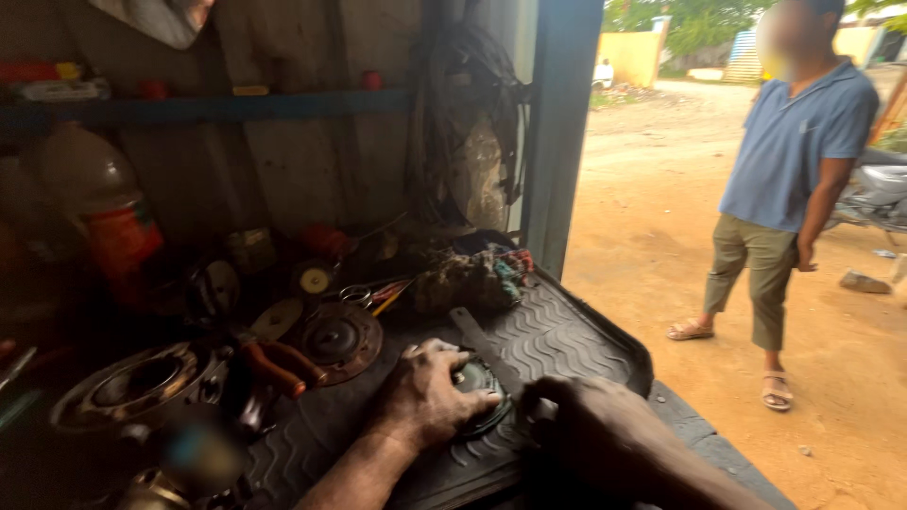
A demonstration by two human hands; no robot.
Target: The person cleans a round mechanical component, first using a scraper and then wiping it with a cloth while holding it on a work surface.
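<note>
There is a single view, from a camera worn on the person's head. It looks down and forward over the bench (pixel 567 340), which is covered by a ribbed black mat, and sits close above it, so both forearms enter from the lower edge. Beyond the bench it faces a cluttered wall with a blue shelf (pixel 217 109). Right of the bench it looks through an open doorway onto a sandy yard.

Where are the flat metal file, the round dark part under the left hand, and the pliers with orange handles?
flat metal file (pixel 477 340): head view, on the bare blade above the hands.
round dark part (pixel 479 380): head view, on its visible top beside the left hand's fingers.
pliers with orange handles (pixel 276 366): head view, on one orange handle.
</note>
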